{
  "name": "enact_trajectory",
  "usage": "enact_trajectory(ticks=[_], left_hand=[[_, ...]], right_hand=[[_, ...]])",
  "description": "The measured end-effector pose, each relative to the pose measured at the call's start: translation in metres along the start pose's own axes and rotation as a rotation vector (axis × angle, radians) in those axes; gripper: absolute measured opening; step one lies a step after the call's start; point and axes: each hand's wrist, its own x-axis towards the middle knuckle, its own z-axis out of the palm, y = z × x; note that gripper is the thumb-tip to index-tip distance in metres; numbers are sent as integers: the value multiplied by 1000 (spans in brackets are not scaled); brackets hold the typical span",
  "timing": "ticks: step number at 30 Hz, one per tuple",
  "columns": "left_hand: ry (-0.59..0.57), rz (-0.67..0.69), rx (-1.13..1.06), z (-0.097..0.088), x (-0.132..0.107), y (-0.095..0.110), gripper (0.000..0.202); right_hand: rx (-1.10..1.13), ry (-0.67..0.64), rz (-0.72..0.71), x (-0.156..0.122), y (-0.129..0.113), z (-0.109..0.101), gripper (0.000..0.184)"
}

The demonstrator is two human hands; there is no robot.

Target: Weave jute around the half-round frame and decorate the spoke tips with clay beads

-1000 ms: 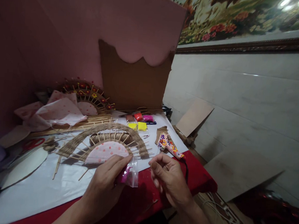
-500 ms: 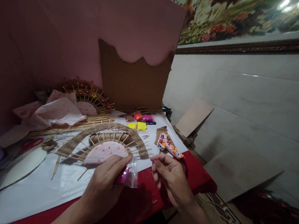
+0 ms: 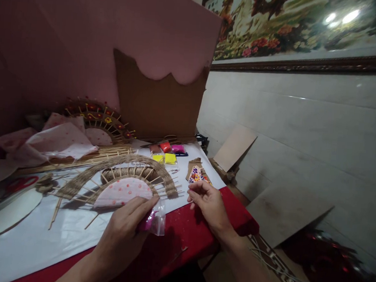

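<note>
My left hand (image 3: 122, 226) is closed on a clear zip bag (image 3: 153, 221) with magenta clay inside, in front of the woven fan-shaped piece. To its right, my right hand (image 3: 211, 207) has thumb and fingertips pinched together over the red cloth; what they hold, if anything, is too small to make out now. The woven piece (image 3: 169, 180) has a twine arch on thin sticks and a pink dotted half-round (image 3: 123, 192) at its centre. Just beyond my right hand lies a flower-patterned glue gun (image 3: 197, 174), partly hidden by the fingers.
Bags of yellow clay (image 3: 170, 158), red clay (image 3: 165, 146) and magenta clay (image 3: 178, 149) lie at the back of the white sheet (image 3: 55, 243). Behind the sticks stands a decorated fan piece (image 3: 112, 123) beside dotted fabric (image 3: 59, 142). Red scissors (image 3: 22, 184) are at left.
The view has shifted slightly right. My right hand has turned and moved nearer the glue gun, covering more of it; the magenta bit at its fingertips no longer shows. My left hand still grips the bag.
</note>
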Motion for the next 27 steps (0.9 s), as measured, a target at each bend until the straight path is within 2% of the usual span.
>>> enact_trajectory(ticks=[5,11,14,18,20,22,27], left_hand=[[45,-56,-54,7,-2,-2,39],[117,-260,-142,-5,27,-11,30],[205,-353,-145,-15,37,-23,29],[262,-421,-120,-12,30,-39,26],[242,-425,-126,-5,21,-44,28],[212,-371,-104,2,12,-49,30],[210,-227,-25,7,1,-54,31]], right_hand=[[-96,17,44,17,12,2,22],[-148,25,42,21,24,0,17],[-130,26,38,19,22,-1,21],[-120,17,29,20,10,1,18],[-115,16,17,19,5,6,17],[-109,18,8,19,5,13,17],[-155,72,14,16,18,19,14]])
